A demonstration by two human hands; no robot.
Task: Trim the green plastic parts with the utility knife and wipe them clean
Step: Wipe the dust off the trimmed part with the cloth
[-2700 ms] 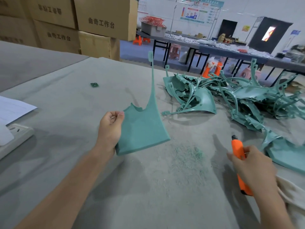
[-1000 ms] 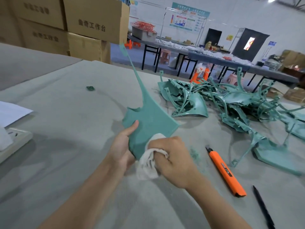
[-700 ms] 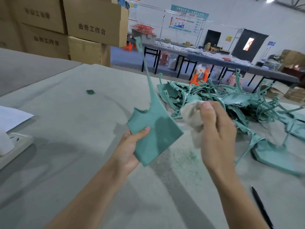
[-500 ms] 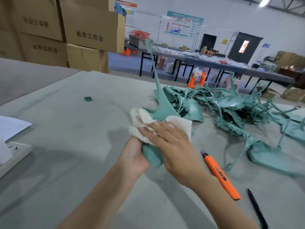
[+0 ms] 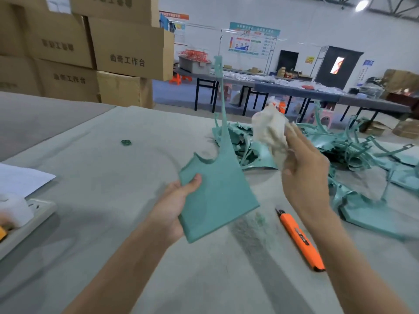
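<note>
My left hand [image 5: 174, 208] grips the lower left edge of a green plastic part [image 5: 217, 196], thumb on its front face. The part is held up above the table, its long thin stem pointing upward. My right hand [image 5: 303, 175] is raised to the right of the part and holds a crumpled white cloth [image 5: 272, 132], clear of the plastic. The orange utility knife [image 5: 299, 239] lies on the grey table [image 5: 102, 177] below my right forearm. Green shavings [image 5: 258, 219] lie beside it.
A heap of several more green plastic parts [image 5: 340, 152] covers the table's right side. A small green scrap [image 5: 126, 142] lies at mid-left. A white paper sheet [image 5: 20, 180] and a power strip [image 5: 31, 214] sit at the left edge. Cardboard boxes [image 5: 127, 48] stack behind.
My right hand put down the knife, took the cloth and rubbed it over the part. Now it has lifted the cloth off to the right. My left hand keeps holding the part.
</note>
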